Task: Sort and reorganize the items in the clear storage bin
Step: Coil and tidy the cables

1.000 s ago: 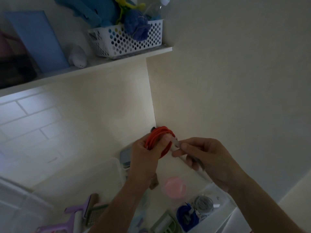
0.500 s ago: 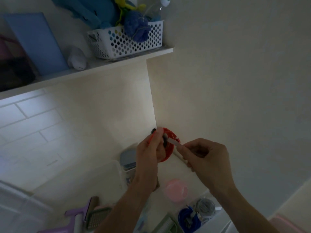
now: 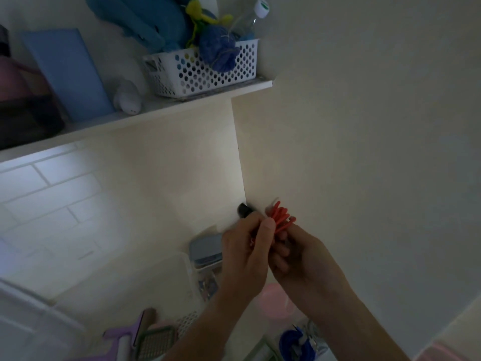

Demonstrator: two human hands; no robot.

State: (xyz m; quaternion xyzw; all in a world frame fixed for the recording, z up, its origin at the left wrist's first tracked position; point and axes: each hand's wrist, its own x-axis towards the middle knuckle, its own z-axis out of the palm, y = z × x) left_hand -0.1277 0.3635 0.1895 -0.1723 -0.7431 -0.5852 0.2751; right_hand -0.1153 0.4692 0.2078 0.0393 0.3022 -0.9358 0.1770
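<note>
Head view: both hands grip red cable [image 3: 280,217]

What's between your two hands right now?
In the head view, a coiled red cable sits between left hand and right hand; both grip it.

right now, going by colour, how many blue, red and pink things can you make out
Blue: 4 – folder, plush toy, mesh pouf, coiled cord
Red: 1 – red cable coil, held by left hand and right hand
Pink: 1 – round lid
Total: 6
</note>
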